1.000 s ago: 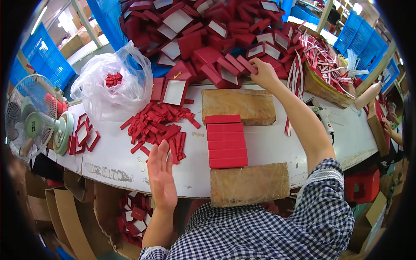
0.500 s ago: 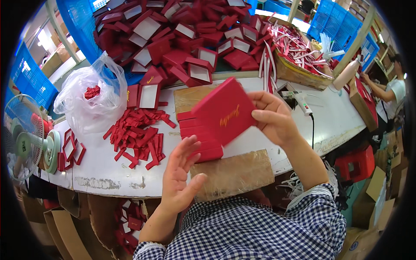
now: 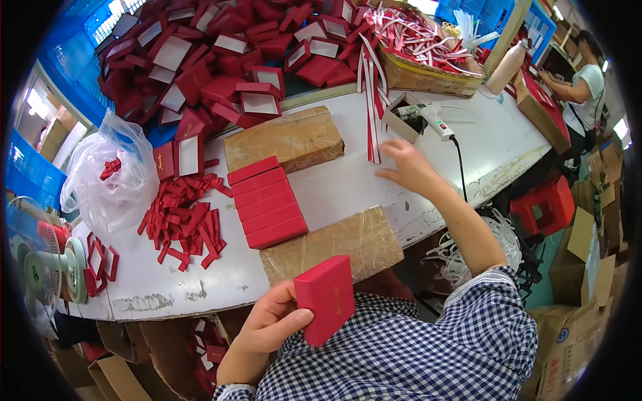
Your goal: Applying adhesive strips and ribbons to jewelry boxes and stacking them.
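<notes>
My left hand [image 3: 269,322] grips a flat red box [image 3: 325,301] by its left edge, thumb on the front, low over my checked shirt. Faint gold lettering shows on the box's face. My right hand [image 3: 409,168] is empty, its fingers apart, just right of the lower ends of red and white ribbons [image 3: 373,100] that hang onto the table. Between two tape-wrapped cardboard blocks, the far one [image 3: 287,137] and the near one [image 3: 334,244], stands a row of several closed red boxes [image 3: 267,204].
Open red boxes [image 3: 261,103] are heaped at the back. Loose red strips [image 3: 184,217] and a plastic bag [image 3: 110,180] lie left, near a fan [image 3: 40,260]. Right are a ribbon-filled carton [image 3: 431,77], a corded white tool [image 3: 435,123] and a bottle [image 3: 508,67]. A co-worker [image 3: 588,87] sits far right.
The red box has passed from my right hand to my left and come down toward my body. My right hand has let go and moved beside the ribbons. The view has shifted.
</notes>
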Demonstrator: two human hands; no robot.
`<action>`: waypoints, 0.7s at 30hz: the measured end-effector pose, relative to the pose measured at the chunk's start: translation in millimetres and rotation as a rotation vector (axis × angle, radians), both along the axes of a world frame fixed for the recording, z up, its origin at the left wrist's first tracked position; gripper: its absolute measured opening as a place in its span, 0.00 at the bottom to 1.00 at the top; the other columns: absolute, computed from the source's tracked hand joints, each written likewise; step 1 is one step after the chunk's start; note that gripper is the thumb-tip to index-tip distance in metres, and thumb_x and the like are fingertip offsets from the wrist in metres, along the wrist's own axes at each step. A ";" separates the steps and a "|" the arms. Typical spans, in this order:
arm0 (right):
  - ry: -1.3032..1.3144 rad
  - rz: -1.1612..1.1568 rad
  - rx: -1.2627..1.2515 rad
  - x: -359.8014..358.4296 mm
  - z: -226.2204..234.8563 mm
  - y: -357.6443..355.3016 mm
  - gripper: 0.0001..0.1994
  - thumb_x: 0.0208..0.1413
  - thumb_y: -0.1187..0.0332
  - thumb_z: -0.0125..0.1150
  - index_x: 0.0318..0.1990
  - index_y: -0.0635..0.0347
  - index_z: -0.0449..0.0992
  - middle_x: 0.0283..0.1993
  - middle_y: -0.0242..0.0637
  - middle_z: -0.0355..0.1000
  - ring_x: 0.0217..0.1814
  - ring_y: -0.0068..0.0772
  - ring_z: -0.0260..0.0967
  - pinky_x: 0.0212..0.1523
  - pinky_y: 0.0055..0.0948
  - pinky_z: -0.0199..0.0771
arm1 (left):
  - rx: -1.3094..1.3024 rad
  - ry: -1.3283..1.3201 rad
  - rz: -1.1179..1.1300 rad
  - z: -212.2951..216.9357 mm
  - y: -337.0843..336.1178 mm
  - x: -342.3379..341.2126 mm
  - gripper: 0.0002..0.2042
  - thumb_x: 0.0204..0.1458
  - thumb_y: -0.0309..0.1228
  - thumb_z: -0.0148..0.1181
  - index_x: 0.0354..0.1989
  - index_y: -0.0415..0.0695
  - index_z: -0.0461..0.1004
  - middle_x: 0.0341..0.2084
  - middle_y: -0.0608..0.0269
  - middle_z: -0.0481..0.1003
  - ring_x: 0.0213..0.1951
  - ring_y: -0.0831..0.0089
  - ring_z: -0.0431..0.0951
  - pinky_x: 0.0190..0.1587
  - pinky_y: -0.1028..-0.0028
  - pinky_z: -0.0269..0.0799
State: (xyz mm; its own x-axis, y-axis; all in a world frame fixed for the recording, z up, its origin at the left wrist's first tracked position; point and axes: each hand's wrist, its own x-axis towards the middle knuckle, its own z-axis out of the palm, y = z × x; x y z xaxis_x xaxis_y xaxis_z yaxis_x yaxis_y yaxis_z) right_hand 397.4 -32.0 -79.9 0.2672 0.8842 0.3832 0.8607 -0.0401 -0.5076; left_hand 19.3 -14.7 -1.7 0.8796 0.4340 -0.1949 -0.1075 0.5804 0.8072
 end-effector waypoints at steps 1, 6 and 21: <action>-0.149 0.047 0.038 3.2 -8.6 3.4 0.08 0.49 0.70 0.62 0.35 0.65 0.76 0.41 0.39 0.72 0.39 0.41 0.72 0.40 0.35 0.74 | 0.021 0.075 -0.020 3.7 -2.0 1.0 0.13 0.56 0.26 0.52 0.49 0.36 0.67 0.45 0.59 0.72 0.47 0.74 0.72 0.53 0.71 0.65; -0.460 0.094 0.102 6.3 -27.2 11.8 0.07 0.44 0.72 0.62 0.28 0.66 0.73 0.37 0.40 0.71 0.36 0.45 0.70 0.38 0.38 0.73 | 0.083 0.100 0.037 3.5 -4.7 -1.8 0.09 0.55 0.22 0.52 0.45 0.38 0.67 0.41 0.62 0.73 0.44 0.76 0.72 0.50 0.73 0.67; 1.127 0.768 -0.138 -179.5 80.8 -15.6 0.10 0.61 0.80 0.45 0.49 0.70 0.67 0.35 0.38 0.68 0.29 0.21 0.68 0.29 0.19 0.71 | 1.056 0.377 0.539 17.9 3.9 -25.2 0.09 0.46 0.16 0.59 0.36 0.39 0.76 0.22 0.64 0.66 0.24 0.77 0.67 0.27 0.80 0.61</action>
State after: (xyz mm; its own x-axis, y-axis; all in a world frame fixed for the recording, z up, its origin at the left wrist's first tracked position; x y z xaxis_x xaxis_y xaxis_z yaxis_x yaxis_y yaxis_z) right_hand 217.9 -47.6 0.9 -0.1973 0.9628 0.1844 -0.1837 0.1484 -0.9717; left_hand -5.8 -10.8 16.1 0.5058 0.8202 0.2671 0.2099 -0.4173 0.8842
